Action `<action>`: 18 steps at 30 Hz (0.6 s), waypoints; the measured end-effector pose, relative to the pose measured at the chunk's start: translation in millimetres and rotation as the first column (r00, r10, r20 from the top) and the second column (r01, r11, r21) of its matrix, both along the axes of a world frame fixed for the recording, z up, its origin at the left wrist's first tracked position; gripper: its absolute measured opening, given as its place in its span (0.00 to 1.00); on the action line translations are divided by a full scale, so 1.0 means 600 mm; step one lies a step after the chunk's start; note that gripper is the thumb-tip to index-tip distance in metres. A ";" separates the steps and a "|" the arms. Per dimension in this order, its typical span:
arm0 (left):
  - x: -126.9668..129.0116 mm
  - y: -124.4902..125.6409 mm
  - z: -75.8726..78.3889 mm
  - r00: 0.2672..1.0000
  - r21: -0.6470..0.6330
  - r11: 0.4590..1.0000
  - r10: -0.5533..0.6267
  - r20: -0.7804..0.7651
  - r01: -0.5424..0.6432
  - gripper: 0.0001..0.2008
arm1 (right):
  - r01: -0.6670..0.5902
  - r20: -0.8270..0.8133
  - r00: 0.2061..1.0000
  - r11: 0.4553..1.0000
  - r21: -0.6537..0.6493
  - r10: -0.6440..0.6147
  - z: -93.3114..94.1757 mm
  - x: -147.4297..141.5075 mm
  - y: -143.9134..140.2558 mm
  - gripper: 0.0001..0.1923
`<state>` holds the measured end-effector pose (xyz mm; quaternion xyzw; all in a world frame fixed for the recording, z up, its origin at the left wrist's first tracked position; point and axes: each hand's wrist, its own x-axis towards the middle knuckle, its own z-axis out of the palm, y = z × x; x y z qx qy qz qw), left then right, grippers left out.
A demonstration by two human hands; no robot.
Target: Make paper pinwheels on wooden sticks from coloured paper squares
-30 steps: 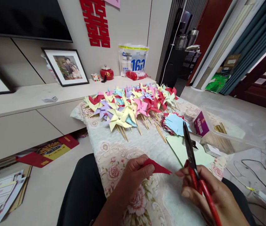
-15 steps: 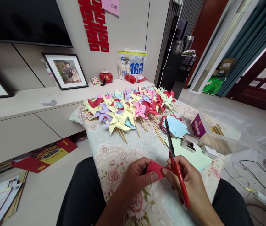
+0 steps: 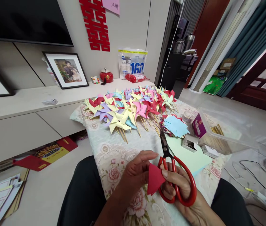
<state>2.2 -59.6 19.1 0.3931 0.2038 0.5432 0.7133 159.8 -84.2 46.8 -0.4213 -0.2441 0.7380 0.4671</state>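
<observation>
A folded piece of red paper (image 3: 155,179) is held between my two hands above the flowered tablecloth. My left hand (image 3: 136,171) has its thumb and lower fingers at the paper's left edge, while the index finger stretches out above it. My right hand (image 3: 180,185) is closed round the red-handled scissors (image 3: 166,147), with fingers through the loops, and its thumb also pinches the paper's right edge. The scissor blades point up and away, and look closed. Beyond them lies a stack of cut paper squares (image 3: 175,126), light blue on top, with pale green paper (image 3: 189,157) nearer.
Many finished paper pinwheels (image 3: 123,113) on sticks cover the table's far side. At right are a small open box of pins (image 3: 190,142), a white box (image 3: 209,152) and a clear plastic bin (image 3: 236,141) with sticks. A cabinet (image 3: 29,106) stands behind the table.
The red paper has turned so a pointed corner hangs down. My right hand has rolled the scissors to show both loops broadside. My left index finger has lifted off the paper.
</observation>
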 end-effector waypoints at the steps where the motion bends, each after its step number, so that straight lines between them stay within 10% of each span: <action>1: 0.000 0.001 -0.001 1.000 0.038 0.999 0.018 0.005 -0.018 0.14 | 0.005 -0.010 1.000 1.000 -0.008 -0.005 -0.002 -0.003 -0.001 0.17; 18: 0.002 -0.005 0.007 0.998 -0.089 0.994 -0.058 0.015 0.060 0.03 | -0.094 -0.087 0.992 0.995 -0.031 0.091 -0.020 -0.021 -0.018 0.18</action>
